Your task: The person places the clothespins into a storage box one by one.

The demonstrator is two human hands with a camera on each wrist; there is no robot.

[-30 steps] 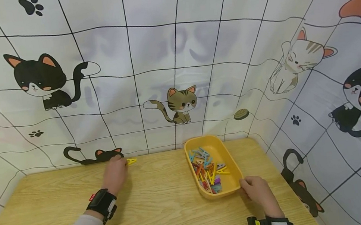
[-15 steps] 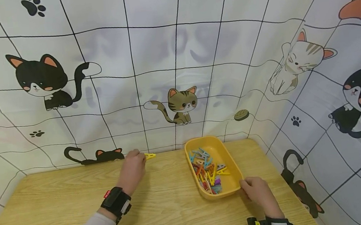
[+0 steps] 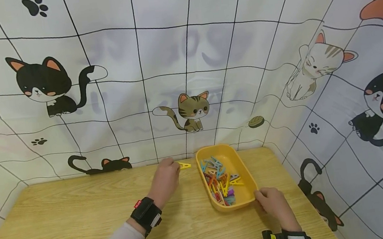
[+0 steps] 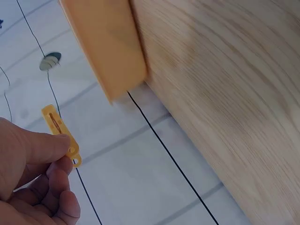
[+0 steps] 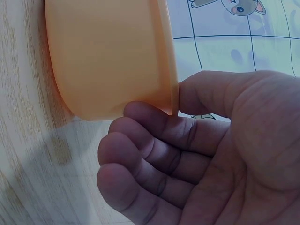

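Observation:
My left hand (image 3: pixel 165 180) pinches a yellow clothespin (image 3: pixel 184 165) between thumb and forefinger, just left of the yellow plastic tray (image 3: pixel 249 168). In the left wrist view the clothespin (image 4: pixel 61 133) stands out past the thumb, its metal spring visible, with the tray's outer wall (image 4: pixel 105 47) beyond. Several clothespins (image 3: pixel 220 179) in blue, red, orange, yellow and purple lie heaped toward the tray's left side. At the tray's near right corner my right hand (image 3: pixel 275 205) grips the rim; in the right wrist view the thumb and forefinger pinch the tray wall (image 5: pixel 110 61).
The wooden table (image 3: pixel 64 223) runs under both hands and the tray. A white cloth (image 3: pixel 162 59) printed with cats and grid lines hangs behind the table's back edge and along the right side.
The left hand has moved right along the table's back edge, carrying the yellow clothespin close to the tray. The right hand and the tray have stayed in place.

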